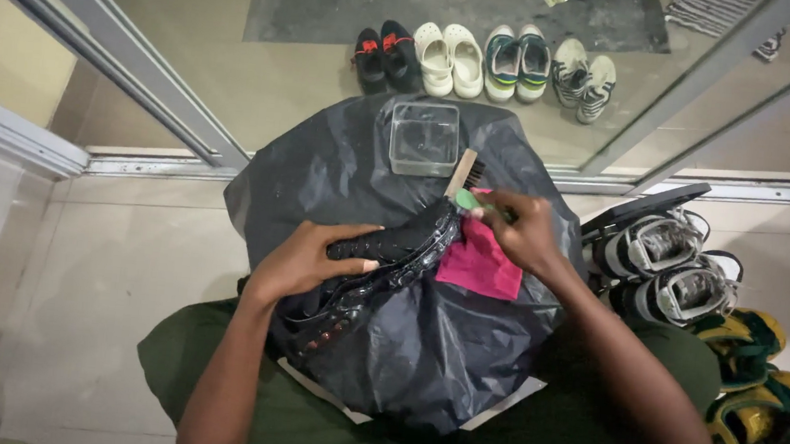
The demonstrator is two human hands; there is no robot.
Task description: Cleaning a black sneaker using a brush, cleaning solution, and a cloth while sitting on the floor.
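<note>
- The left hand (309,260) lies across a black shoe (382,259) at the frame's centre, fingers pressed together over its upper; the shoe rests on a dark plastic sheet (421,350) covering the lap.
- The right hand (522,229) pinches a small green brush (467,200) at the shoe's toe end; a pink cloth (483,264) lies beneath it.
- By my judgement the cleaning is under way: the toe is being scrubbed, and the cloth and wooden brush (464,173) lie unused.
- A clear plastic box (424,138) sits above centre; its contents are hard to make out; the green brush's bristles are hidden by the fingers; the shoe's heel is lost in shadow.
</note>
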